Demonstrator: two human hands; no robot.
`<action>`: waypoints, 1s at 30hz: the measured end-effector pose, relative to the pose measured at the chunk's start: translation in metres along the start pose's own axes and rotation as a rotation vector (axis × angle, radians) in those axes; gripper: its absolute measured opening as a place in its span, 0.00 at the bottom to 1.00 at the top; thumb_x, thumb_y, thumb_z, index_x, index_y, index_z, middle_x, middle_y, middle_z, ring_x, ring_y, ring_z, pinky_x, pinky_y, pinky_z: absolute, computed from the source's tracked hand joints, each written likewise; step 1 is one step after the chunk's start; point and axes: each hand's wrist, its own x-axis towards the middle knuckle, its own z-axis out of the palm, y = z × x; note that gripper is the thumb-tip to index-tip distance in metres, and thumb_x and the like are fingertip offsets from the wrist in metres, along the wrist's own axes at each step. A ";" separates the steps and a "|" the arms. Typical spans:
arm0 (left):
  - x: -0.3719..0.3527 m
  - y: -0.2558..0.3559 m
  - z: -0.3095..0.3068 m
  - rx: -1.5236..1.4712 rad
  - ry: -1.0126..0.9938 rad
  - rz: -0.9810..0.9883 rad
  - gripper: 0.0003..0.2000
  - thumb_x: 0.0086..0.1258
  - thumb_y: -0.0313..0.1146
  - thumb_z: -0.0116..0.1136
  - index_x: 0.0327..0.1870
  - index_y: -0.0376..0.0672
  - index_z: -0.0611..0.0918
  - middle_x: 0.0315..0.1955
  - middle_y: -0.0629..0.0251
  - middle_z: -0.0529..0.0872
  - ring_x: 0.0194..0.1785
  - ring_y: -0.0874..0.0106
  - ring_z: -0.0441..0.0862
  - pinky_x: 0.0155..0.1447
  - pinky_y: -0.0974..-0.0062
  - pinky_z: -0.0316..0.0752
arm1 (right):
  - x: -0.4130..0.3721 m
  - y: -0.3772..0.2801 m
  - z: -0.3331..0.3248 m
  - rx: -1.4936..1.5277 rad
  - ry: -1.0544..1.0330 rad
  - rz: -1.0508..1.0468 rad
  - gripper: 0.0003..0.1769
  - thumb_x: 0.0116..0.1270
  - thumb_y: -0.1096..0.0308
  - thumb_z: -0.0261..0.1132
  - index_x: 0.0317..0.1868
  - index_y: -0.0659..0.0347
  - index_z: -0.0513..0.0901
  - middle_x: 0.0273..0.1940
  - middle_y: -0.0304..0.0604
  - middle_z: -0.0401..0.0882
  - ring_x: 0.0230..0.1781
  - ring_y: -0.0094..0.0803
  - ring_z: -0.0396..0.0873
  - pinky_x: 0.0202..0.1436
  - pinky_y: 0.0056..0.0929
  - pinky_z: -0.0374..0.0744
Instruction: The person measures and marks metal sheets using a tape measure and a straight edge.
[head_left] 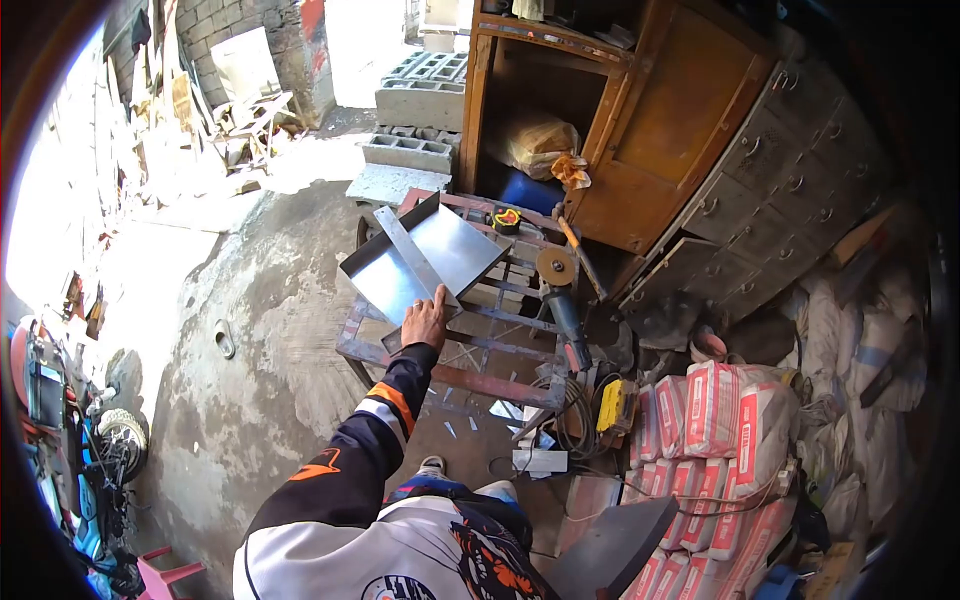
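Note:
My left hand is at the near edge of a shallow sheet-metal tray, its fingers bent over the rim and one finger stretched onto a flat metal bar. The bar lies diagonally across the tray, near my fingertips. Under the tray is a rusty metal frame with open slats. A dark grey flat panel stands out at the lower right of my body. My right hand does not show.
An angle grinder, a tape measure and a hammer lie on the frame's right side. Stacked red-and-white bags, a yellow case and coiled cable are at right. A wooden cabinet stands behind.

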 end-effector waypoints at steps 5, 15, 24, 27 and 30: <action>-0.001 -0.010 -0.010 -0.036 -0.050 0.063 0.29 0.77 0.30 0.50 0.80 0.46 0.64 0.49 0.53 0.88 0.57 0.56 0.84 0.61 0.60 0.77 | -0.006 -0.112 0.000 0.034 0.056 -0.113 0.25 0.68 0.64 0.74 0.59 0.74 0.82 0.53 0.55 0.85 0.51 0.46 0.79 0.59 0.45 0.78; -0.084 -0.077 -0.057 0.012 -0.157 0.295 0.38 0.70 0.27 0.60 0.83 0.53 0.62 0.50 0.60 0.88 0.56 0.58 0.84 0.64 0.63 0.76 | 0.083 -0.247 -0.004 0.112 -0.068 -0.602 0.39 0.66 0.57 0.74 0.67 0.79 0.75 0.55 0.56 0.85 0.54 0.45 0.84 0.58 0.45 0.80; -0.144 -0.096 -0.068 0.047 -0.147 0.289 0.37 0.71 0.24 0.55 0.83 0.52 0.62 0.46 0.61 0.85 0.54 0.60 0.83 0.64 0.62 0.76 | 0.074 -0.394 0.071 0.320 -0.552 -0.784 0.35 0.66 0.59 0.74 0.66 0.73 0.75 0.55 0.44 0.83 0.53 0.30 0.79 0.64 0.32 0.74; -0.148 -0.100 -0.084 -0.008 -0.175 0.216 0.40 0.69 0.27 0.61 0.83 0.52 0.62 0.51 0.60 0.86 0.58 0.60 0.82 0.63 0.63 0.75 | 0.052 -0.423 0.128 0.540 -0.696 -0.790 0.36 0.66 0.53 0.74 0.65 0.71 0.78 0.54 0.42 0.83 0.52 0.29 0.78 0.62 0.30 0.73; -0.157 -0.109 -0.090 -0.161 -0.044 0.105 0.42 0.63 0.27 0.66 0.82 0.50 0.64 0.51 0.58 0.86 0.57 0.58 0.82 0.63 0.63 0.76 | 0.029 -0.443 0.185 0.640 -0.721 -0.775 0.32 0.67 0.52 0.73 0.61 0.69 0.82 0.52 0.38 0.84 0.52 0.25 0.78 0.61 0.29 0.73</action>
